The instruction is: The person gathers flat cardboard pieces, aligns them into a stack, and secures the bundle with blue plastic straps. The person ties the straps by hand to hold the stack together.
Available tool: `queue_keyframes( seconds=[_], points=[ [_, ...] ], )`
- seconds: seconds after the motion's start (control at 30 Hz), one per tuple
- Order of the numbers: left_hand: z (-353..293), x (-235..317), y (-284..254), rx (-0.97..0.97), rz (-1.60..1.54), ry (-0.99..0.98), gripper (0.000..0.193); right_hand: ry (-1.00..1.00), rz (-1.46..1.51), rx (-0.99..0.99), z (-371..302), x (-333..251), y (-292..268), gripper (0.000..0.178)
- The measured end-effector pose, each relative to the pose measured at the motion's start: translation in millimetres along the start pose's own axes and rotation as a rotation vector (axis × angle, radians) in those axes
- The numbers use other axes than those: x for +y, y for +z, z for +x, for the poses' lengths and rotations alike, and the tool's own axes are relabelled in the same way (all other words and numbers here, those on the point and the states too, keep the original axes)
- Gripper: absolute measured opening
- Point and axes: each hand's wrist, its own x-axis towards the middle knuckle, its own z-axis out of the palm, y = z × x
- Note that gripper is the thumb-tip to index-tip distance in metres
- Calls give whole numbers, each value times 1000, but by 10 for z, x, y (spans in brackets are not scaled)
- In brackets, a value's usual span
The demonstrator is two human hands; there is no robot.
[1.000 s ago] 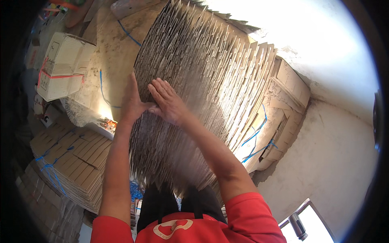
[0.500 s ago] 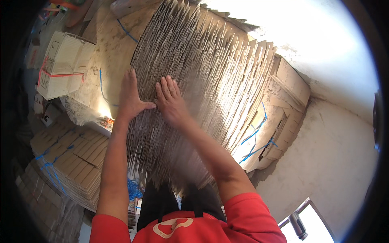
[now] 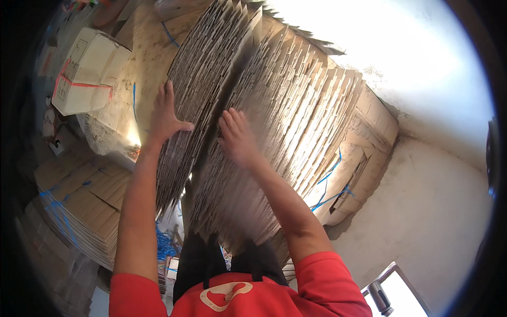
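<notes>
Thin cardboard sheets (image 3: 303, 90) stand packed on edge in front of a person in a red shirt (image 3: 274, 301), parted into two portions. Left bundle (image 3: 206, 66): the narrower portion, slanting toward the far right, with a dark gap along its inner side. Right bundle (image 3: 280, 119): the broader portion, its right-hand edges brightly lit. The change is plain from where I stand: half a second ago the sheets formed one close mass, whereas a gap now runs the whole way through and the hands have drawn farther apart. The left bundle thereby counts, in my judgement, as a portion of its own. Left hand (image 3: 165, 121): grip wide, fingers along the outer side of the left bundle, thumb stretched over its top edges. Right hand (image 3: 242, 138): fingers laid forward over the edges bordering the gap; I cannot tell whether its grip closes on any sheet. Surroundings: at far left, a pale carton (image 3: 95, 63) bound with red strap (image 3: 87, 84); nearer, a stack of flattened cardboard (image 3: 87, 195) and a tangle of blue twine (image 3: 165, 244)
</notes>
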Motion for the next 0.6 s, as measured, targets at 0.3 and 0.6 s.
queue_keyframes(
  seconds=[0.3,0.6],
  points=[
    [3,-14,-92,-22,47,-59,143,533,392,-418,626,-298,-303,60],
    [30,-64,-46,-50,-6,-68,146,976,630,-92,891,-176,-55,99]
  ],
)
